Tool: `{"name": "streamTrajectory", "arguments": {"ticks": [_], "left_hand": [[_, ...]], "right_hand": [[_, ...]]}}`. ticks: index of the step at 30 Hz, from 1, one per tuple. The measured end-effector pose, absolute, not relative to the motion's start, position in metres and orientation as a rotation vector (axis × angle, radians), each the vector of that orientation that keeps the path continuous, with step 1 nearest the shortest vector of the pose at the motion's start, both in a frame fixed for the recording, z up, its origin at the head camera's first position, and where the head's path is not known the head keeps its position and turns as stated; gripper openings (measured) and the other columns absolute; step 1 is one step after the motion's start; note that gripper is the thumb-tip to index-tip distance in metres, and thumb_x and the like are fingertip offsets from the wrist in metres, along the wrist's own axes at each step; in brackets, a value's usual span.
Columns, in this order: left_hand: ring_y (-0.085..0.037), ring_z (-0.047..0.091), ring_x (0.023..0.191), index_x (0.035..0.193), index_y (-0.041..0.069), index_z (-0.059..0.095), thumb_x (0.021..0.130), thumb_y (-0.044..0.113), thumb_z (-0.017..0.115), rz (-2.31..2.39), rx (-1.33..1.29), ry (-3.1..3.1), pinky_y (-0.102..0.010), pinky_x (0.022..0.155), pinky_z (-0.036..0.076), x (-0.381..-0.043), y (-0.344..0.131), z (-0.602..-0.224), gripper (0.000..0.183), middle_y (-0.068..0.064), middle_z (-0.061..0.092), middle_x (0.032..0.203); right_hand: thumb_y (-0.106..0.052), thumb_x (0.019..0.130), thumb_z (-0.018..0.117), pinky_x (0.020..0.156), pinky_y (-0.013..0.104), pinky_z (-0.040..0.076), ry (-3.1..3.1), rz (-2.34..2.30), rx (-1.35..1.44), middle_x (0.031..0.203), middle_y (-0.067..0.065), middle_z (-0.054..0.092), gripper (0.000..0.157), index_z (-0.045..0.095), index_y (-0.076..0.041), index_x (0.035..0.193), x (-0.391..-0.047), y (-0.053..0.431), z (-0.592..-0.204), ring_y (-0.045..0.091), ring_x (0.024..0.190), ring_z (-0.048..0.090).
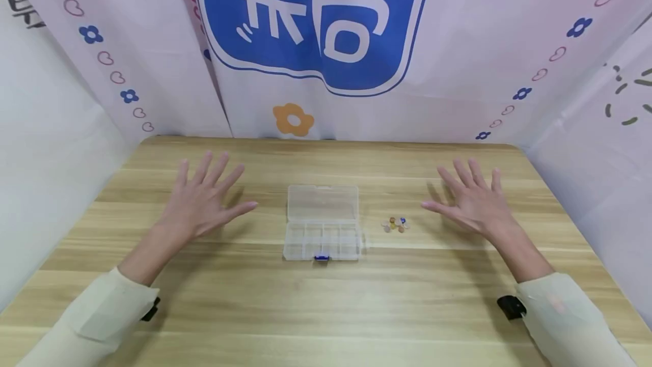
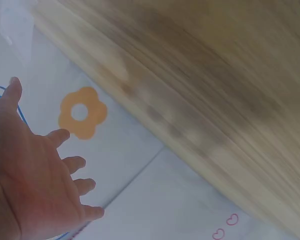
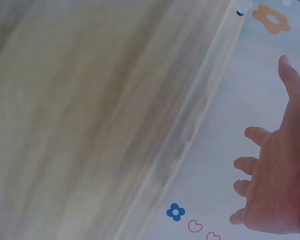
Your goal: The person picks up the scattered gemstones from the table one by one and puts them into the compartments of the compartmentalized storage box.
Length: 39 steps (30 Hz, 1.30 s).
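Observation:
A clear plastic compartment box (image 1: 322, 241) lies in the middle of the table in the head view. Its lid (image 1: 323, 203) is folded back, and a blue latch (image 1: 322, 257) sits on its front edge. Just right of the box is a small cluster of beads or pebbles (image 1: 395, 225), orange, blue and pale; their exact kind is too small to tell. My left hand (image 1: 201, 203) is spread above the table, left of the box, and holds nothing. On the other side, my right hand (image 1: 476, 200) is also spread, empty, to the right of the small pieces.
The wood-grain table (image 1: 326, 310) ends at the back against a white printed cloth (image 1: 458, 61) with a blue sign and flowers. White cloth also hangs at both sides. Black straps (image 1: 511, 307) show at the cuffs.

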State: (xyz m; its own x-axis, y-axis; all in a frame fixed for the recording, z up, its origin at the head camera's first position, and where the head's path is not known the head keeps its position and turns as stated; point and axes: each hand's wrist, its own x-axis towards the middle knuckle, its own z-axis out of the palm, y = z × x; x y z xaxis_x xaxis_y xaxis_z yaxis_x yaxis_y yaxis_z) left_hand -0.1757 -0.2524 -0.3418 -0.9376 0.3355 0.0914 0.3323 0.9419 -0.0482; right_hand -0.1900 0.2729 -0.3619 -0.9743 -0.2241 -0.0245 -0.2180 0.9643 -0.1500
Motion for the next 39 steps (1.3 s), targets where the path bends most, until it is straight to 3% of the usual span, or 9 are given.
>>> {"name": "streamTrajectory", "arguments": {"ticks": [14,25,32,39], "left_hand": [[-0.047,0.011,0.155,0.162,0.014,0.035,0.097,0.071,0.05,-0.021,-0.654,-3.034,-0.07,0.12,0.001,-0.163,-0.231,-0.343,0.087,-0.022,0.018,0.169],[-0.048,0.05,0.135,0.151,0.009,0.051,0.096,0.06,0.064,-0.294,-0.823,-3.001,-0.07,0.109,0.036,-0.154,-0.212,-0.347,0.077,-0.024,0.051,0.151],[-0.044,0.057,0.13,0.145,0.005,0.058,0.09,0.051,0.077,-0.502,-0.943,-3.014,-0.063,0.107,0.044,-0.155,-0.205,-0.347,0.074,-0.023,0.06,0.142],[-0.034,0.068,0.107,0.135,0.0,0.064,0.085,0.035,0.086,-0.764,-1.006,-2.996,-0.052,0.09,0.056,-0.16,-0.2,-0.353,0.064,-0.018,0.067,0.131]], "right_hand": [[-0.071,0.097,0.049,0.117,0.074,-0.004,3.021,-0.257,-0.455,0.168,0.025,0.018,0.091,0.032,-0.01,0.162,-0.188,0.258,-0.362,0.05,0.155,0.005],[-0.059,0.099,0.059,0.116,0.07,0.023,2.969,-0.33,-0.668,0.159,0.025,0.039,0.077,0.048,-0.004,0.153,-0.188,0.241,-0.364,0.049,0.15,0.026],[-0.049,0.095,0.072,0.113,0.066,0.033,2.935,-0.461,-0.732,0.148,0.024,0.054,0.071,0.056,-0.001,0.145,-0.188,0.235,-0.368,0.049,0.141,0.043],[-0.033,0.095,0.077,0.11,0.062,0.04,2.881,-0.613,-0.792,0.141,0.021,0.061,0.059,0.06,-0.001,0.141,-0.19,0.228,-0.369,0.045,0.132,0.054]]}}
